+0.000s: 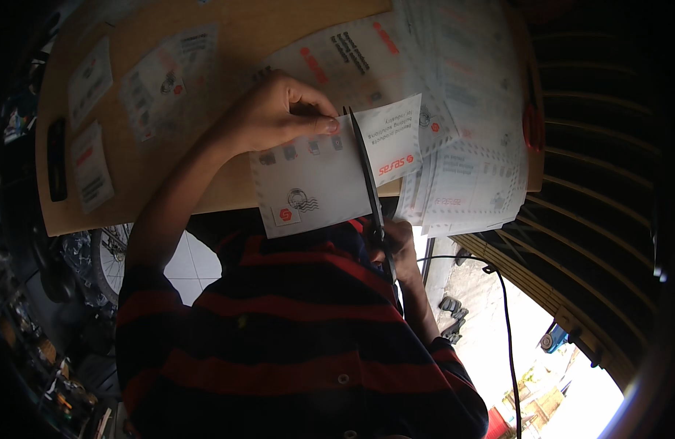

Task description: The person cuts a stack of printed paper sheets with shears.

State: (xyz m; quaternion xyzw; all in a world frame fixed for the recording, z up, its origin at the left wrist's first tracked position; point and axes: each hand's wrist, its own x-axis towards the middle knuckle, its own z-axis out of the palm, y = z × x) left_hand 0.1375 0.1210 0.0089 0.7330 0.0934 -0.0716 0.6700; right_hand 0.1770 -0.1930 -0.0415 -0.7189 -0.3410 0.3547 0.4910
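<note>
My left hand (pixel 297 110) is closed on the top edge of a whitish printed sheet (pixel 319 183), thumb and fingers pinching it. The sheet hangs over the near edge of the table in front of my striped shirt. It bears a round postmark, a red stamp print and a striped border. My right hand (pixel 397 249), in shadow below the sheet, grips a pair of dark scissors (pixel 367 157). Their long blades point away from me and lie across the sheet, right of my left fingers. The scissors' handles are mostly hidden by my right hand.
A stack of similar printed sheets (pixel 473 175) covers the table's right side, with more sheets (pixel 337 55) behind my left hand. Smaller cut pieces (pixel 92 164) lie at the left of the wooden table (pixel 228 179). A red-handled object (pixel 531 128) rests at the right edge. A black cable (pixel 507 322) hangs right.
</note>
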